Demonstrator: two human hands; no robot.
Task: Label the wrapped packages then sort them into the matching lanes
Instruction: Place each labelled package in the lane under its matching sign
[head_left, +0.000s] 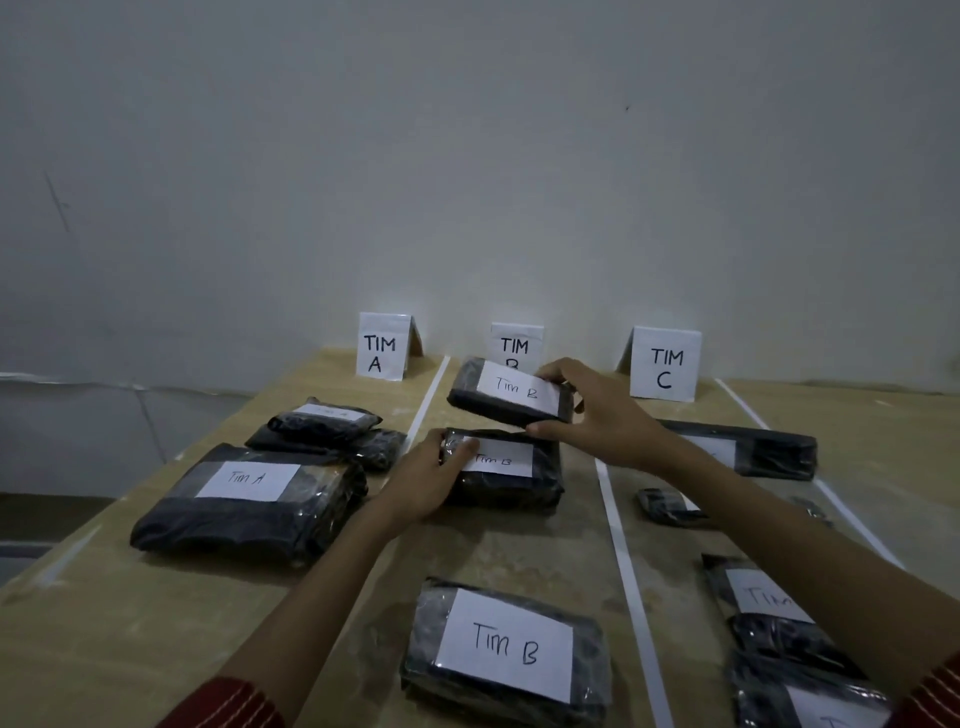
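My right hand (597, 410) grips the right end of a black wrapped package labelled "Tim B" (506, 392), held tilted above the middle lane in front of the TIM B sign (517, 343). My left hand (428, 480) holds the left edge of a second "Tim B" package (511, 470) lying on the table just below. A third "Tim B" package (506, 654) lies nearer me in the same lane. The left lane holds a large "Tim A" package (249, 501) and smaller black packages (327, 428). Several black packages (748, 447) lie in the right lane.
Folded paper signs TIM A (382, 345) and TIM C (665, 366) stand at the back of the wooden table (156, 649). White tape strips (626, 561) divide the lanes. A grey wall rises behind; the table's left edge drops to the floor.
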